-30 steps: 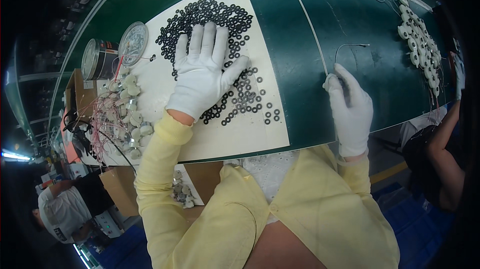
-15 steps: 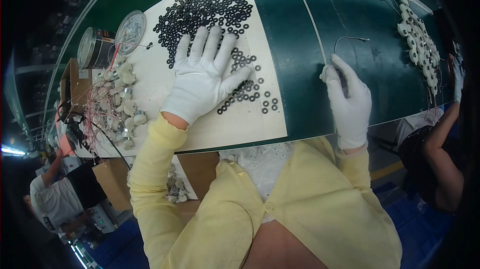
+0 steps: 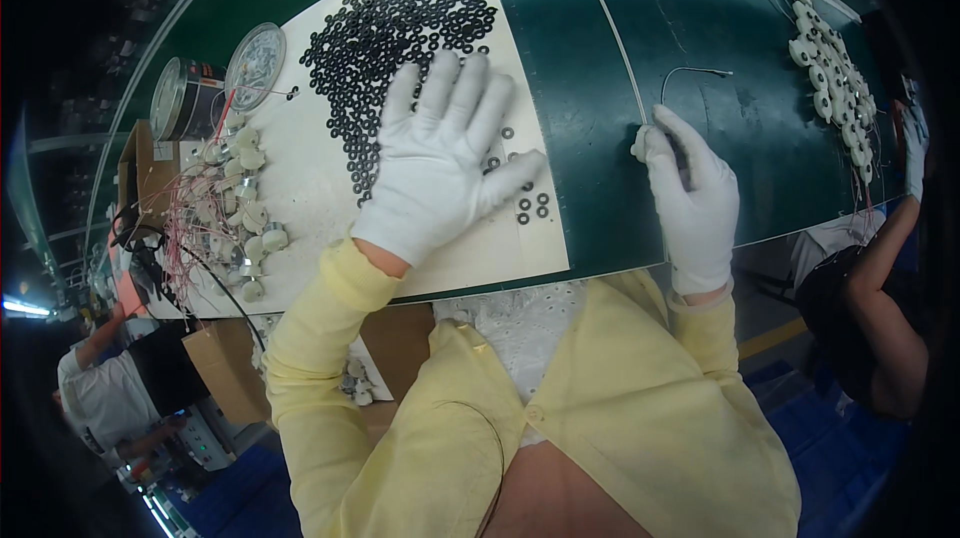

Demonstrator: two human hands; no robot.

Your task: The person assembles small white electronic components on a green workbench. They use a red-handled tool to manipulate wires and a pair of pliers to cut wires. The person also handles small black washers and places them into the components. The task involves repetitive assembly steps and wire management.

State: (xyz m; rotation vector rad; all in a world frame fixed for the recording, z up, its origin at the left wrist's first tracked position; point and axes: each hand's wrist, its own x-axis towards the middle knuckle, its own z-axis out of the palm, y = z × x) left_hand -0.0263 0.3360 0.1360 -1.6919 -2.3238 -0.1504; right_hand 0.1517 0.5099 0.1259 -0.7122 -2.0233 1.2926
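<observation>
My left hand (image 3: 445, 163), in a white glove, lies flat with fingers spread on a pile of small black rings (image 3: 385, 33) that covers a white sheet (image 3: 310, 188). A few loose rings (image 3: 532, 206) lie by its thumb. My right hand (image 3: 690, 193), also gloved, rests on the green belt (image 3: 590, 88) with its fingers pinched on a thin grey wire (image 3: 685, 73) that curves away from it.
Two round metal tins (image 3: 215, 83) stand at the sheet's far left. Below them lies a heap of white round parts with red wires (image 3: 235, 208). More white parts (image 3: 835, 88) line the belt's right edge, near another person's gloved hand (image 3: 915, 153). A cardboard box (image 3: 235, 363) sits under the bench.
My left hand slid to the right across the rings, sweeping them; fewer loose rings lie near the sheet's near edge. My right hand stayed in place on the wire.
</observation>
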